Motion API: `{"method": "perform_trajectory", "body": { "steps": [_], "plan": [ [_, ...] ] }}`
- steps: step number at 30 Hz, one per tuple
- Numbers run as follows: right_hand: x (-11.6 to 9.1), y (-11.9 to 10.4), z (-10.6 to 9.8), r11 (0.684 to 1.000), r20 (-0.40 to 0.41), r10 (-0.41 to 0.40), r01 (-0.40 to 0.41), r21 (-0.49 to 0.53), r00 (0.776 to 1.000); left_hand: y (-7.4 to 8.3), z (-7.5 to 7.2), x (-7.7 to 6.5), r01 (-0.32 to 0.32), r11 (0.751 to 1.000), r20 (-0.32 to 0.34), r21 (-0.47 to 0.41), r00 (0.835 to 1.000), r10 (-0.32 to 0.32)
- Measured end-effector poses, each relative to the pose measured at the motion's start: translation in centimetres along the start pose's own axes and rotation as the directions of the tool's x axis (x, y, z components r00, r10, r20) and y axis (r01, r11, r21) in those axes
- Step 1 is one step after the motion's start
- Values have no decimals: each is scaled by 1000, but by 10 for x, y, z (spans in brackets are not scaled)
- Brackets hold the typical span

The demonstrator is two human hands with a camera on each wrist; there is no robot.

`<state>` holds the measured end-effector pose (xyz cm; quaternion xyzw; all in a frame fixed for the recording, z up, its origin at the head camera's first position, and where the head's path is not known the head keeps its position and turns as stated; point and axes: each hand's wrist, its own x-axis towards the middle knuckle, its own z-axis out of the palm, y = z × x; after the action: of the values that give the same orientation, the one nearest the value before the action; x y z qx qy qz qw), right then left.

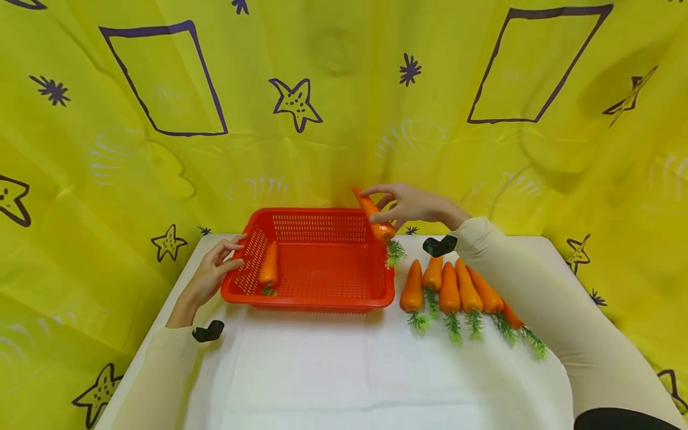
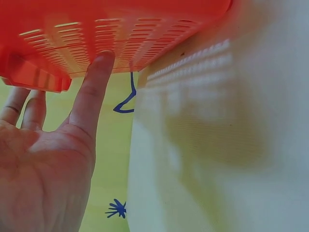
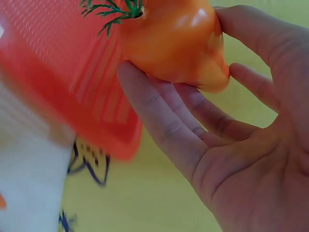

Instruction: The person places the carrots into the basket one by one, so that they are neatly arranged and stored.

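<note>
Pale sleeves fill the lower corners, closest to view, with a small black device at each cuff. Beyond one cuff, the person's right grip pinches an orange carrot between thumb and fingertips, above the back right corner of a red slotted basket; its green leaves dangle just outside the wall. The left grip is loosely spread, fingers at the basket's left rim, thumb touching the outer slots. Inside, near that left end, lies a single carrot.

The held carrot looks smooth and shiny and only fingertips bear it, so it might roll loose and drop outside the basket, perhaps onto the row of carrots at the right. Its leaves could snag on the rim if swept sideways. A bump against that corner might shift the basket, since the left grip seems light. The right sleeve crosses the row's outer end, so a lowered forearm could nudge those carrots out of line.

Underneath is a table with a white cloth, faintly creased; the left wrist view shows slotted shadows on it. Behind and on both sides hangs a bright yellow curtain, printed with dark-outlined stars, small bursts, four-sided frames and faint pale shells
</note>
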<state>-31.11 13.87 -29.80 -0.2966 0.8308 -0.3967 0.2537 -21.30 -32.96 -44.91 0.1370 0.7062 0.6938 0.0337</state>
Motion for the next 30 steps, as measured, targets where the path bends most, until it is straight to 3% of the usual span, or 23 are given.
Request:
{"method": "perform_trajectory", "body": {
  "steps": [15,23,30],
  "plan": [
    [87,-6,80,993,88,-67,58,100,994,-3,0,-1,-7,1000,9,-14,1000,7],
    [125,6,119,980,71,15,-29,197,997,-4,-1,1,-8,1000,9,-8,1000,8],
    [143,8,145,968,59,89,-100,229,994,-4,-1,0,-3,1000,3,-12,1000,3]
  ]
}}
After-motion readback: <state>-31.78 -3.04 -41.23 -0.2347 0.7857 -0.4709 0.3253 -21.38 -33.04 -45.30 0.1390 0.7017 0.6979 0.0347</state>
